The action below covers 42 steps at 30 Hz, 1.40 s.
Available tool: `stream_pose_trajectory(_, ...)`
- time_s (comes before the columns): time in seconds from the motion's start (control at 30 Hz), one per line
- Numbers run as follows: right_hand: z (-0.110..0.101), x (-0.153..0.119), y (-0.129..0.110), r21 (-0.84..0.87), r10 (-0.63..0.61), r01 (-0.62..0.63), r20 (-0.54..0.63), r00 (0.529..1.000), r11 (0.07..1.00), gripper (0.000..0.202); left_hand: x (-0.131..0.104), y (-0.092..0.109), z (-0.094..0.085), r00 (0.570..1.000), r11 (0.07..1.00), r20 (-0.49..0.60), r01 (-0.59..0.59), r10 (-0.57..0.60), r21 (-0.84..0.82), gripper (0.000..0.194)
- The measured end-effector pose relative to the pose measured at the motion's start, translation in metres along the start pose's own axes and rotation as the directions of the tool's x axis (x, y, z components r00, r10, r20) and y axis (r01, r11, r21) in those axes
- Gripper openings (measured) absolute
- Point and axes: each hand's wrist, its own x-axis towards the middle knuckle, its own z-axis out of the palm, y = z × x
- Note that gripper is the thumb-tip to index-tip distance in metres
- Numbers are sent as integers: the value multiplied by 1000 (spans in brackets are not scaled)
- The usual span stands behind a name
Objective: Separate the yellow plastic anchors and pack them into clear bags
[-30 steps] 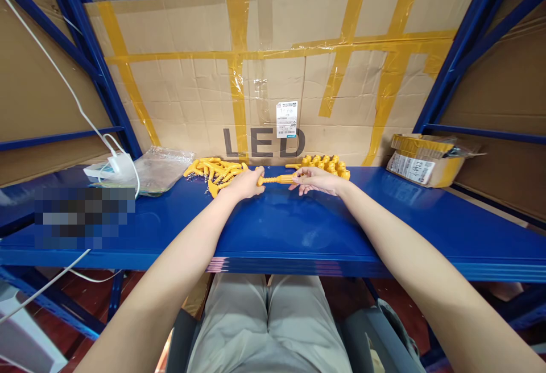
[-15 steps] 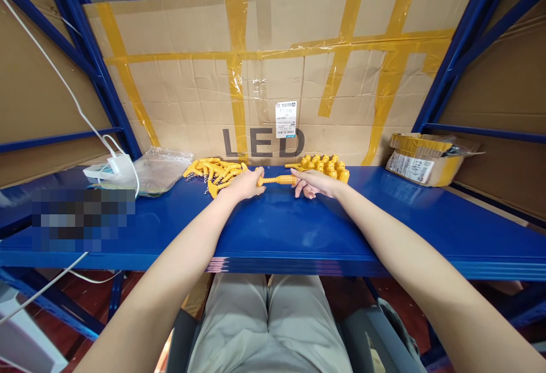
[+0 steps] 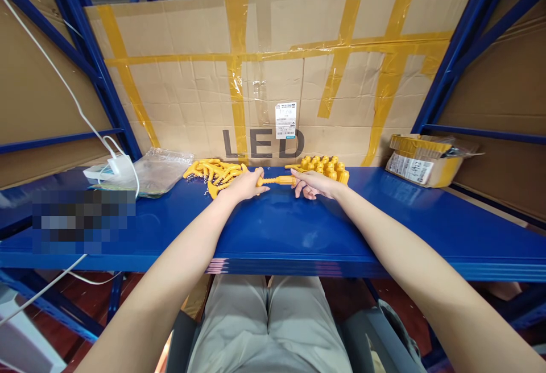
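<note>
At the near side, the front edge of the blue metal shelf (image 3: 298, 231) runs in front of the person; the work sits beyond it, toward the back edge and near mid-width. The yellow ribbed plastic stick (image 3: 285, 180) lies crosswise between the hands, roughly parallel to that edge. Contact with the shelf cannot be confirmed.

The left hand (image 3: 244, 185) has its fingers closed around the slimmer end; their exact placement is partly hidden. The right hand (image 3: 315, 184) has thumb and forefinger clamped on the thicker end, the other fingers loosely curled beneath.

Judgement on handling: both ends should be in one straight line, since a skewed pull or twist could bend the narrow ribbed part. The left grip should act as the anchor, with force applied by the right fingertips, gradually. Clearance is limited: the forearms should move without a sideways sweep.

Just beyond, on the left, is a tangled pile of yellow plastic pieces with small metal chains (image 3: 213, 171), a snagging risk. To the right, the grouped upright yellow plastic cylinders (image 3: 330, 168) stand close behind the right hand and could be knocked over. At the back edge stands a brown taped cardboard sheet (image 3: 191, 94).
</note>
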Motion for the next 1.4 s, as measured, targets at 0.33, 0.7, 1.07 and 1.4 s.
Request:
stream_pose_trajectory(0.33,2,-1,-2,-7,23,-24,-24,999,1000,52,-1,2,-2,1000,1000,10,-4,3,20,34)
stream_pose_trajectory(0.7,8,-6,-9,38,53,-51,-75,996,998,49,-1,4,-2,1000,1000,2,15,-15,19,32)
stream_pose_trajectory(1.07,7,-4,-7,66,87,-84,-35,996,994,51,-1,2,-2,1000,1000,-1,8,-8,18,31)
stream_pose_trajectory(1.4,8,-1,-4,384,-15,-34,123,992,923,23,-2,0,-3,1000,1000,-14,11,-11,-22,31)
